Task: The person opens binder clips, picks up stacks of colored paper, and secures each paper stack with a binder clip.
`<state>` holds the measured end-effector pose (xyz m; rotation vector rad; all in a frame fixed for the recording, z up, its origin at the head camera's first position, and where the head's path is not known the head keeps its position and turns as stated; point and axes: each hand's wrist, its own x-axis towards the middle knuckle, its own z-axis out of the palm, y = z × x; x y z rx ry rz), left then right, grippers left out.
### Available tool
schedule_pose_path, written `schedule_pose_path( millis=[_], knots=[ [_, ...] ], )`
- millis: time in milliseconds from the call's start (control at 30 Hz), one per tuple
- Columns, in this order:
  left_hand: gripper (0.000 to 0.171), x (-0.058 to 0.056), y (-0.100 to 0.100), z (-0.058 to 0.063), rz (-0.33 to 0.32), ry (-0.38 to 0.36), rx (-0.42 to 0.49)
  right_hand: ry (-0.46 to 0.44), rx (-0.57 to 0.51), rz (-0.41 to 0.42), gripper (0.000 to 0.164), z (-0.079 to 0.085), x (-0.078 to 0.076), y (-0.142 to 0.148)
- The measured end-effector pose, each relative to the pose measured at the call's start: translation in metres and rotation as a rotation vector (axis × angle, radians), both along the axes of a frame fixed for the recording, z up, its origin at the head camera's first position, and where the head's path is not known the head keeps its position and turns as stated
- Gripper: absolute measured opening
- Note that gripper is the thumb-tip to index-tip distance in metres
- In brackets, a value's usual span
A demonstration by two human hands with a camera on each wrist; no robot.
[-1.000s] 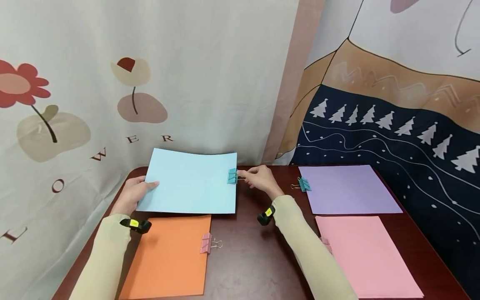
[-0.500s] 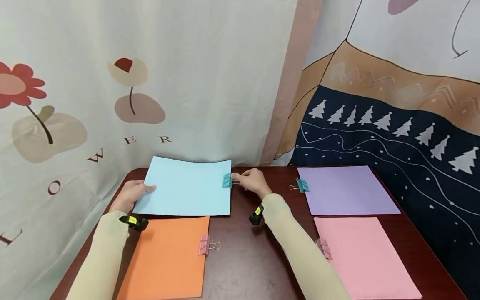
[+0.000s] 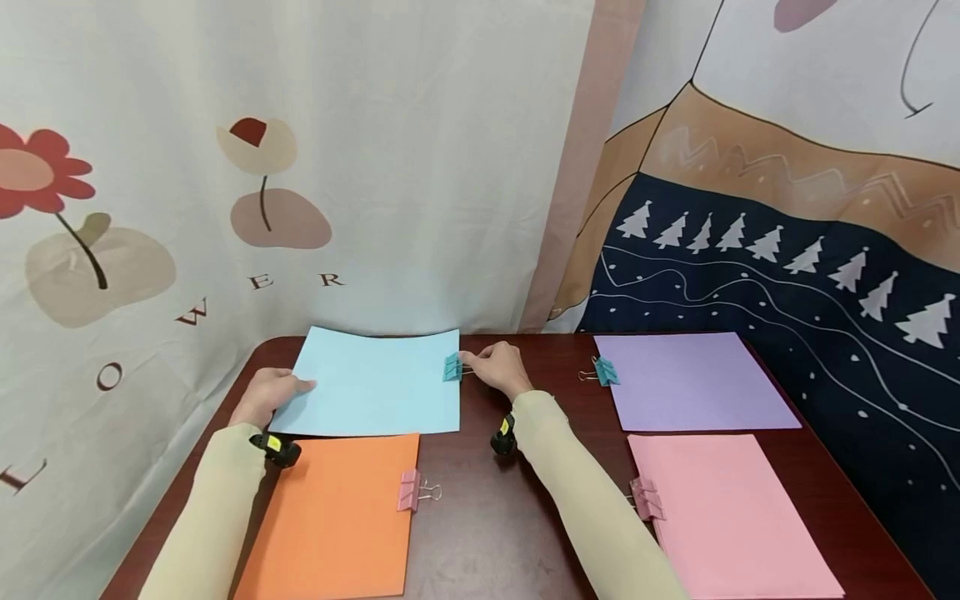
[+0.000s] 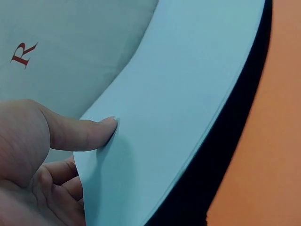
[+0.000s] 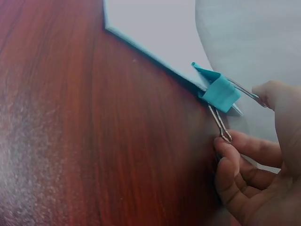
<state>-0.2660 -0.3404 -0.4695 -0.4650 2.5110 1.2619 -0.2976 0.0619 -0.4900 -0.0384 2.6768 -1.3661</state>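
Note:
A stack of light blue paper [image 3: 375,383] lies at the back left of the table. My left hand [image 3: 266,395] pinches its left edge, with the thumb [image 4: 87,134] on top and the other fingers underneath; the sheets bow between the hands. On the right edge of the stack sits a teal binder clip [image 5: 221,93]. My right hand [image 3: 498,367] holds this clip by its wire handles, thumb on one and fingertips on the other. In the right wrist view the handles stand apart, and the clip's body is around the paper's edge.
Orange paper [image 3: 337,517] with a pink binder clip [image 3: 408,490] lies in front of the blue stack. To the right are purple paper [image 3: 697,383] with a teal clip [image 3: 606,372] and pink paper [image 3: 742,517] with a pink clip [image 3: 647,498]. A printed curtain [image 3: 412,167] hangs behind the table.
Both hands have lowered the blue stack with its clip toward the tabletop. The right hand has shifted a little left and down, still holding the clip.

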Motion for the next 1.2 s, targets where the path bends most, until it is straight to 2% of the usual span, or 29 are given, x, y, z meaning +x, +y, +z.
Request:
schedule_pose_path(
  millis=[67, 300, 533, 733, 900, 1067, 1200],
  knots=[
    [0.085, 0.000, 0.000, -0.003, 0.008, 0.012, -0.030, 0.013, 0.011, 0.002, 0.057, -0.001, -0.001, -0.001],
    [0.053, 0.005, 0.003, -0.010, 0.051, 0.116, -0.161, 0.040, 0.025, -0.013, 0.054, -0.003, -0.002, -0.003],
    [0.043, 0.015, 0.010, -0.008, 0.046, 0.206, -0.334, 0.045, 0.027, -0.017, 0.054, -0.003, 0.001, -0.005],
    [0.053, 0.016, 0.013, -0.009, 0.011, 0.244, -0.412, 0.047, 0.017, -0.025, 0.056, -0.002, 0.001, -0.003],
    [0.057, 0.015, 0.013, -0.010, -0.012, 0.255, -0.436, 0.022, 0.020, -0.004, 0.056, 0.001, 0.001, 0.001],
    [0.064, 0.014, 0.015, -0.008, -0.040, 0.284, -0.433, -0.004, 0.065, 0.059, 0.056, 0.008, 0.002, 0.011],
    [0.073, 0.012, 0.022, -0.004, -0.081, 0.336, -0.396, -0.004, 0.117, 0.071, 0.052, 0.014, 0.003, 0.023]
  ],
)
